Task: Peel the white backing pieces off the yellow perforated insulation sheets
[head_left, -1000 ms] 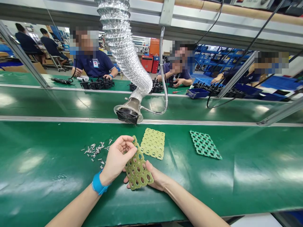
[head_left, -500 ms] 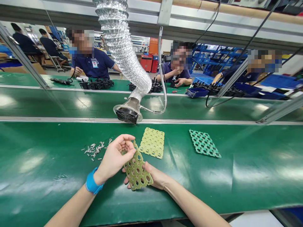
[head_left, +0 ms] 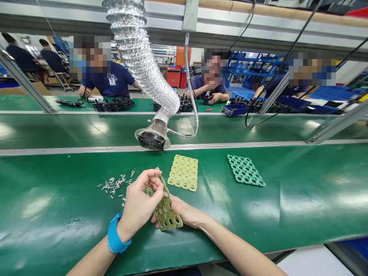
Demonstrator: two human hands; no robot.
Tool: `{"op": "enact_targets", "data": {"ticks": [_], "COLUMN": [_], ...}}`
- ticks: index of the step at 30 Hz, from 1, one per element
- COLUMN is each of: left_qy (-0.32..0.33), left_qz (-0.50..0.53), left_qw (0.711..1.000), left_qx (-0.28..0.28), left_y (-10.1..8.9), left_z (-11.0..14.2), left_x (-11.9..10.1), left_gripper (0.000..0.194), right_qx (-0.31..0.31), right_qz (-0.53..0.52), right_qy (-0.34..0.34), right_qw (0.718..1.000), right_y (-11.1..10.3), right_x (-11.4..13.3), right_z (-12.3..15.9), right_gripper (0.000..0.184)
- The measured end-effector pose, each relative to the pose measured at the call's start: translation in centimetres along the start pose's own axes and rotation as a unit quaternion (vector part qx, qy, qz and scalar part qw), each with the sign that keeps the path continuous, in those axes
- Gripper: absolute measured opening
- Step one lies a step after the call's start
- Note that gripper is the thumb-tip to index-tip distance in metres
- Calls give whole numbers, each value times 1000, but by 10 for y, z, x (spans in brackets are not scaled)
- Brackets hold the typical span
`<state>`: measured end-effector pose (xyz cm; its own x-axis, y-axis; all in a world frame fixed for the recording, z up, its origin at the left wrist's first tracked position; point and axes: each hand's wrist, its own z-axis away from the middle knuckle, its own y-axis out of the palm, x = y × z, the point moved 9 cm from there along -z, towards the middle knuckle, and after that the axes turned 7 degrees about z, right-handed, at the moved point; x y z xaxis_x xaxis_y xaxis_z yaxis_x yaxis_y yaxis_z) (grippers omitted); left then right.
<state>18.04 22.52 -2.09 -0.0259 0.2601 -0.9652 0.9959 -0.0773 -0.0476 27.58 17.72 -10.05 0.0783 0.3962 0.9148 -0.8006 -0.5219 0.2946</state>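
A yellow-green perforated board (head_left: 165, 212) is held tilted above the green bench between both hands. My left hand (head_left: 140, 203), with a blue wristband, curls its fingers over the board's upper left edge. My right hand (head_left: 185, 214) supports the board from underneath and grips its lower right side. A second yellow-green perforated board (head_left: 183, 172) lies flat just beyond my hands. A green perforated board (head_left: 245, 170) lies flat further right. Several small pale metal tabs (head_left: 115, 184) are scattered on the bench left of my left hand.
A silver flexible duct ending in a round fan grille (head_left: 151, 140) hangs low over the bench's far edge. Beyond runs a green conveyor belt (head_left: 71, 130). Three people sit at the far side with black parts (head_left: 115, 103) and a blue tray (head_left: 235, 110).
The held board has turned more edge-on and dropped slightly, and my left hand's fingers have curled further over its top edge. The view has shifted a little.
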Motion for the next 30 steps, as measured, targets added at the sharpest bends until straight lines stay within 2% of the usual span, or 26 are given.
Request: {"op": "enact_targets", "data": {"ticks": [4, 9, 17, 27, 30], "left_qy": [-11, -37, -62, -41, 16], "left_qz": [30, 84, 119, 111, 69], "left_qw": [999, 994, 990, 993, 997], "left_qx": [25, 56, 45, 29, 5], "left_y": [-1, 0, 1, 0, -4], "left_z": [0, -4, -10, -9, -6], "left_x": [1, 7, 15, 16, 7], "left_gripper": [22, 27, 34, 33, 25], "right_qx": [-4, -9, -4, -11, -19], "right_qz": [-8, -40, -48, -57, -62], "right_qy": [-15, -27, -37, -22, -27], "right_qw": [1000, 999, 998, 998, 998], "right_y": [-3, -8, -10, -10, -10], "right_x": [4, 4, 2, 3, 6], "right_z": [1, 0, -3, -2, -1], "right_gripper": [94, 95, 87, 91, 88]}}
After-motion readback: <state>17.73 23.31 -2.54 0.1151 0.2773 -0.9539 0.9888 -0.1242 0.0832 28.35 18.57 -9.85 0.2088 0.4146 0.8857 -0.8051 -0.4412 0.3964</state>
